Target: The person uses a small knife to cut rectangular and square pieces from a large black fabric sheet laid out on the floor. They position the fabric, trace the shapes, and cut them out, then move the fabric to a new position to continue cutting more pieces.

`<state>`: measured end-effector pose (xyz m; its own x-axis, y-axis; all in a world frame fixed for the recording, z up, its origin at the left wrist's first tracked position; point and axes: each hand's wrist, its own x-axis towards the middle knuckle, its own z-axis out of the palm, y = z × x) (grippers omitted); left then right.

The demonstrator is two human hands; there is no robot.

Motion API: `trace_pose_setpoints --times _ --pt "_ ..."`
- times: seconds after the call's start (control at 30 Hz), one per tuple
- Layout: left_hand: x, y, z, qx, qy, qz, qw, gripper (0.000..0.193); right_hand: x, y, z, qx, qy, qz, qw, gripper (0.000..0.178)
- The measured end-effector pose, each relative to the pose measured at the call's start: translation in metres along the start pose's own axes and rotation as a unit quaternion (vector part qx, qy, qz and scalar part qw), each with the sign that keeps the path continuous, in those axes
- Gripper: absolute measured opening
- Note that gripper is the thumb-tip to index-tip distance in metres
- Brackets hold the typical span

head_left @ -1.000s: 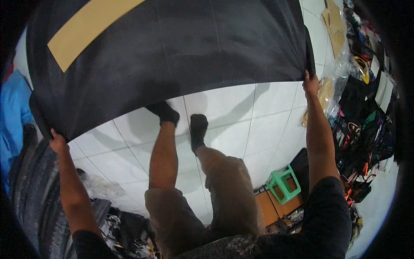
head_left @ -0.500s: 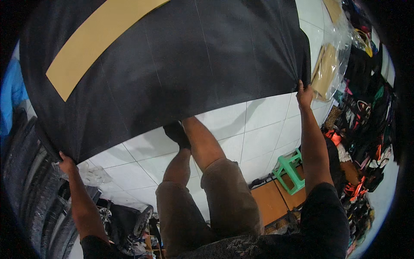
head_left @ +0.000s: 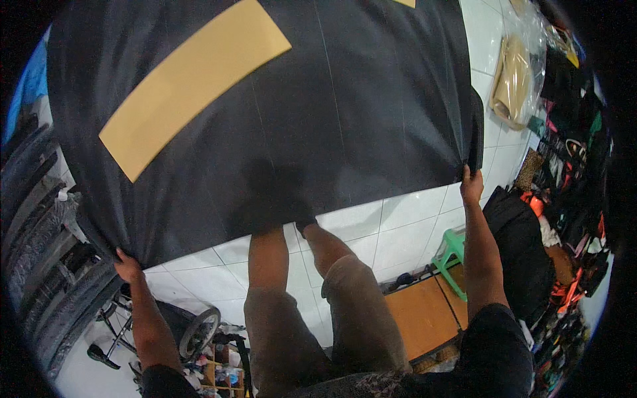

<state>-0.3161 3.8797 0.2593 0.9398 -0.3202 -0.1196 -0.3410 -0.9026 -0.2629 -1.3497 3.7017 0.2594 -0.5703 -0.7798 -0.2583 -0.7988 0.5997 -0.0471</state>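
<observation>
A large black sheet of fabric or leather-like material [head_left: 312,132] stretches out in front of me, with faint pale lines running along it. My left hand [head_left: 128,266] grips its near left corner, where the material bunches into folds. At the near right corner my right hand [head_left: 472,186] is closed on the gathered edge. A tan curved strip [head_left: 196,89] lies on top of the sheet, left of the middle. Part of another tan piece [head_left: 406,2] shows at the top edge. The sheet hides my feet and the floor beneath it.
Stacked plastic-wrapped dark rolls [head_left: 40,245] line the left. Below them stands a wheeled frame [head_left: 199,335]. A green stool [head_left: 452,259] is beside a brown board [head_left: 421,315] at lower right. Clear-wrapped tan material [head_left: 514,86] and a heap of coloured scraps [head_left: 564,166] are on the right.
Both hands have come lower in view, still holding the sheet's corners. More of the tan strip shows, and a second tan piece has come into view. My legs have shifted in a step.
</observation>
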Motion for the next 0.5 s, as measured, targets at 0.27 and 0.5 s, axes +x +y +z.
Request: trace_pose_setpoints --times 0.27,0.5 --pt "-0.074 -0.167 0.057 0.119 -0.015 0.076 0.990 0.083 -0.132 0.107 0.011 -0.022 -0.011 0.044 0.999 0.044" --pt "-0.156 -0.216 0.071 0.003 -0.039 -0.017 0.999 0.073 -0.246 0.185 0.021 0.012 -0.043 0.023 0.999 0.044"
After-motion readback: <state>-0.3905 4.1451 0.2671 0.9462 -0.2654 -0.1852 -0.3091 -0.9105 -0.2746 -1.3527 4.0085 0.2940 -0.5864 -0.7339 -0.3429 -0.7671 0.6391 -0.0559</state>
